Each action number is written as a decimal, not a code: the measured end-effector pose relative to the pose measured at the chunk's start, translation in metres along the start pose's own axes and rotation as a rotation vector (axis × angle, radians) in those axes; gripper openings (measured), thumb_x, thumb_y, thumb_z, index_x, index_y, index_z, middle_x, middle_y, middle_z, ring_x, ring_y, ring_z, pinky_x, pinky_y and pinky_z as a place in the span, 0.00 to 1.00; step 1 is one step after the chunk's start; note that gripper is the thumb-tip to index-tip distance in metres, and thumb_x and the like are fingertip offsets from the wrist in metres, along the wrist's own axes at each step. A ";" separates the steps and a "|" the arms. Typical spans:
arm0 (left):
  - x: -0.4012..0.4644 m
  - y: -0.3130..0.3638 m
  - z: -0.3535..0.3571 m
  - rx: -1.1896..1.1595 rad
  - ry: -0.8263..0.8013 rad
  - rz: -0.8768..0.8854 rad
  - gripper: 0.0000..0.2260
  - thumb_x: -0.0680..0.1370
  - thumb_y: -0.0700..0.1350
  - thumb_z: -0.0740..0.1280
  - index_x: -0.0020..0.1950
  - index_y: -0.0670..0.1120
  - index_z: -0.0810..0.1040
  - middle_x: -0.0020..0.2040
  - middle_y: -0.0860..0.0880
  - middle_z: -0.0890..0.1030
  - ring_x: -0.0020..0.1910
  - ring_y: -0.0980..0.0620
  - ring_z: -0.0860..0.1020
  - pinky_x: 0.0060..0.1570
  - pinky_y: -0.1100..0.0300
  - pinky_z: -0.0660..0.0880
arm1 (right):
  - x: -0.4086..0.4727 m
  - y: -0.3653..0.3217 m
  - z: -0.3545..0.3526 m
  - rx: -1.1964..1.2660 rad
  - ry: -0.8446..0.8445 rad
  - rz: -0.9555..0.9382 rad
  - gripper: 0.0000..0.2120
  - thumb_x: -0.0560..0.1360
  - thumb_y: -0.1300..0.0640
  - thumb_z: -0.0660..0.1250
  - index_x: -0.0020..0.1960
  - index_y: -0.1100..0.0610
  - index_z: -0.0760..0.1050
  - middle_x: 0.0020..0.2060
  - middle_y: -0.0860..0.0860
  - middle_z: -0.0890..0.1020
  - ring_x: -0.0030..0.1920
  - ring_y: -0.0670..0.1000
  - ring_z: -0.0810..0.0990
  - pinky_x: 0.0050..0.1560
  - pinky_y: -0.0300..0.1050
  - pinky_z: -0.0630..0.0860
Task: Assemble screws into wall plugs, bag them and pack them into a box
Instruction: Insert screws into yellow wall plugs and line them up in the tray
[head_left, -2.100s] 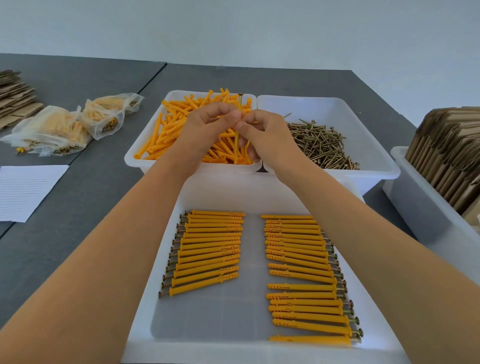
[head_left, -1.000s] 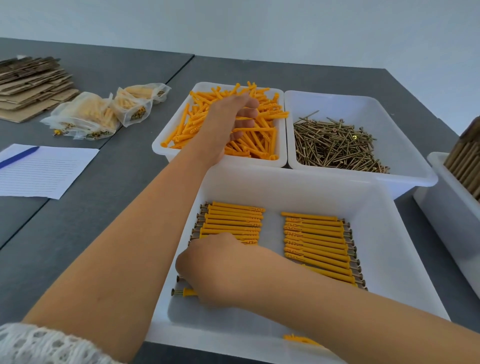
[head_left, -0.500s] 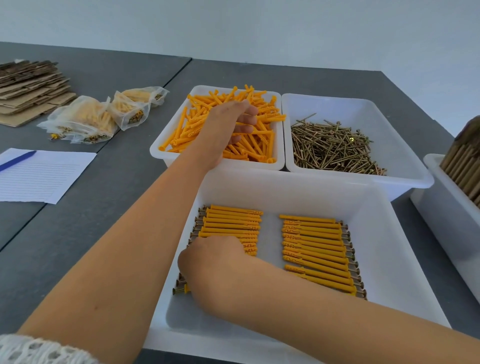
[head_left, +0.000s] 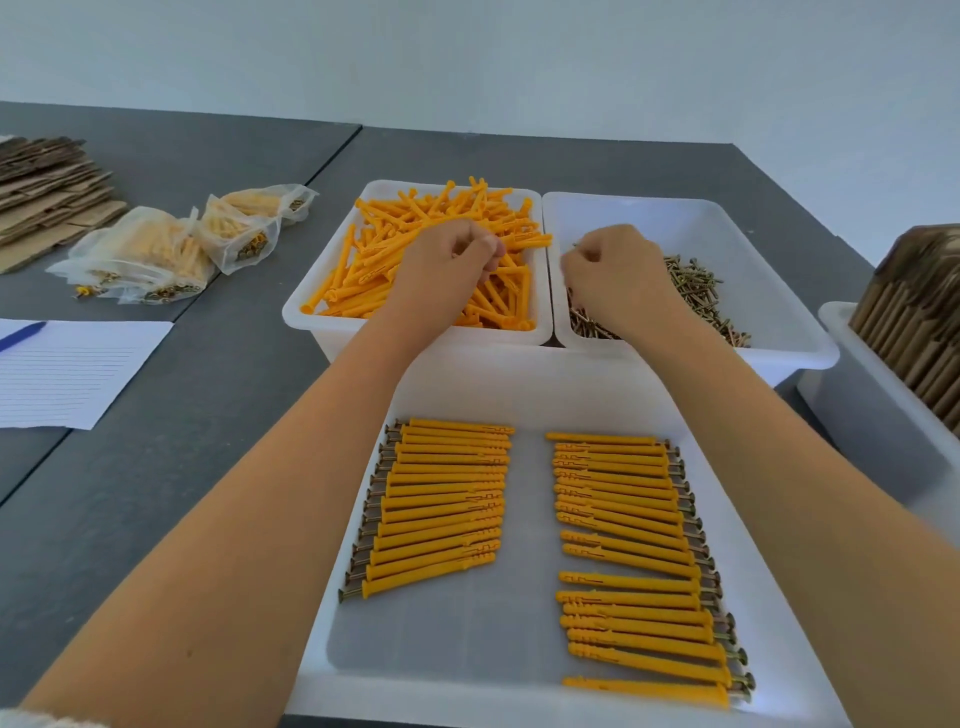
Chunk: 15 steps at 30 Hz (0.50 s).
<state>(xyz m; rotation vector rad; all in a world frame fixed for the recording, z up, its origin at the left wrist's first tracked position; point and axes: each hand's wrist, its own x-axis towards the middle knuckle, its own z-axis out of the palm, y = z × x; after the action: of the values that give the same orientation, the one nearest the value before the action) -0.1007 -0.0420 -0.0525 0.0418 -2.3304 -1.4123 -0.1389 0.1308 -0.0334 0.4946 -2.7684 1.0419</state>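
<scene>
My left hand (head_left: 447, 260) is in the white bin (head_left: 311, 317) of loose orange wall plugs (head_left: 374, 270), fingers curled round a plug. My right hand (head_left: 608, 265) is in the neighbouring white bin (head_left: 779, 332) of brass screws (head_left: 696, 291), and its curled fingers pinch a screw whose thin tip pokes out to the left. In the near white tray (head_left: 519, 384) lie two rows of assembled plugs with screws: a left row (head_left: 441, 499) and a longer right row (head_left: 623, 519).
Clear bags of finished plugs (head_left: 145, 254) lie on the grey table at the left. Flat cardboard (head_left: 47, 192) is stacked behind them. A lined sheet (head_left: 67, 369) with a blue pen (head_left: 21, 332) lies nearer. A white bin of folded cardboard boxes (head_left: 914, 312) stands at the right.
My right hand has left the near tray's left row and moved up into the screw bin. My left hand stays in the plug bin, its fingers now curled tighter.
</scene>
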 end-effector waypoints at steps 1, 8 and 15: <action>-0.001 0.000 0.000 0.021 -0.004 0.008 0.11 0.81 0.43 0.59 0.50 0.44 0.82 0.44 0.52 0.82 0.46 0.53 0.80 0.49 0.60 0.77 | 0.001 0.015 -0.004 -0.067 0.033 0.043 0.09 0.75 0.61 0.59 0.37 0.61 0.70 0.31 0.57 0.73 0.32 0.53 0.69 0.35 0.44 0.68; -0.004 0.000 0.004 0.162 -0.031 0.062 0.10 0.81 0.43 0.60 0.51 0.48 0.82 0.46 0.54 0.82 0.47 0.56 0.79 0.47 0.63 0.76 | 0.007 0.041 -0.007 -0.214 -0.257 0.254 0.15 0.75 0.66 0.64 0.61 0.67 0.77 0.58 0.63 0.80 0.59 0.62 0.78 0.59 0.57 0.76; -0.004 -0.002 0.004 0.171 -0.033 0.066 0.10 0.81 0.44 0.60 0.51 0.49 0.82 0.46 0.56 0.81 0.47 0.59 0.79 0.46 0.66 0.75 | 0.006 0.040 -0.008 -0.211 -0.273 0.250 0.17 0.75 0.67 0.63 0.63 0.67 0.74 0.61 0.64 0.78 0.61 0.63 0.76 0.61 0.57 0.74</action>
<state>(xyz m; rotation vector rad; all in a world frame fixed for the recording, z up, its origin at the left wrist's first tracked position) -0.0988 -0.0386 -0.0569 -0.0090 -2.4510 -1.1881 -0.1586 0.1630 -0.0507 0.2849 -3.2029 0.7583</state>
